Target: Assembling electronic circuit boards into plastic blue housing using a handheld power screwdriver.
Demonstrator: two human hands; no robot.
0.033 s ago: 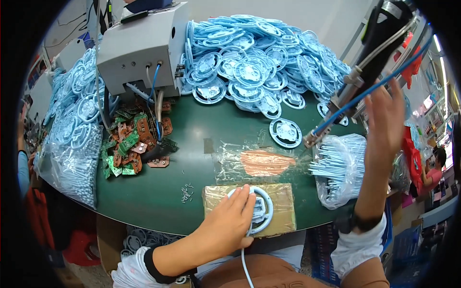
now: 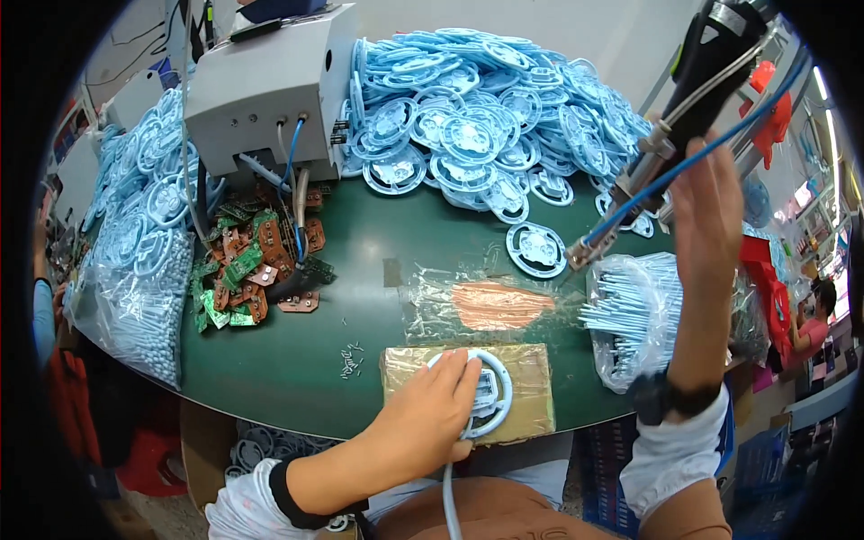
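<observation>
No change to report: left hand (image 2: 430, 416) is pressed on the blue ring (image 2: 486, 393) as before, right hand (image 2: 707, 211) is up at the hanging screwdriver (image 2: 670, 126), same spots.

Green worktable (image 2: 360, 243), pale wall (image 2: 621, 36) behind, grey machine box (image 2: 261, 85), bright lights (image 2: 819, 81) at right

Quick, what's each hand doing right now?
Left hand: pressing down on the blue ring part, fingers spread.
Right hand: raised, gripping the hanging power screwdriver.
</observation>
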